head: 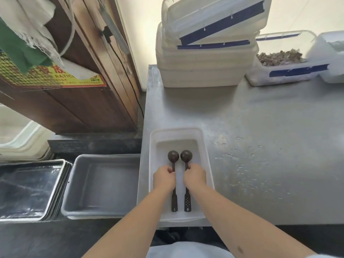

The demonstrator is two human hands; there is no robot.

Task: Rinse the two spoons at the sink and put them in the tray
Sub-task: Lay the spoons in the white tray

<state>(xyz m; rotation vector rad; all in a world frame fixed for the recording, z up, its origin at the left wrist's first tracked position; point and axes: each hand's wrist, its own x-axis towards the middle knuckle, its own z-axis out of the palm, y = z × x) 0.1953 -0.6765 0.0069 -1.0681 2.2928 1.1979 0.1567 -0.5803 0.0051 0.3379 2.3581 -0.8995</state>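
Starting at the far left: white and green cloths [24, 36] hanging over a dark wooden door [80, 101], with a yellow and red sticker [55, 77] partly covered by the cloth and by wire mesh, lettering only half readable. Below, a stack of metal baking sheets [31, 190] cut off by the left edge. Just right of it, a grey rectangular plastic tub [104, 185], low beside the table.

On the near left corner of the grey metal table [260, 136], a shallow white plastic tray [204, 164]. Inside, side by side and lengthwise, two dark long-handled spoons with round bowls at the far end: left spoon [173, 155] and right spoon [186, 155], apart but close. Left hand [164, 178] closed around the left spoon's stem, right hand [194, 177] closed around the right spoon's stem; middle of each handle hidden under the fists. Cannot tell whether the spoons rest on the tray floor or sit slightly lifted. Pale dots visible on the right handle's flat end.

Water droplets [247, 157] scattered on the table right of the tray. At the far edge, stacked white plastic bins with blue tape [204, 62], then a clear bin of brownish scraps [283, 58], contents too blurred to identify, and another white container [333, 58] cut off at the right.
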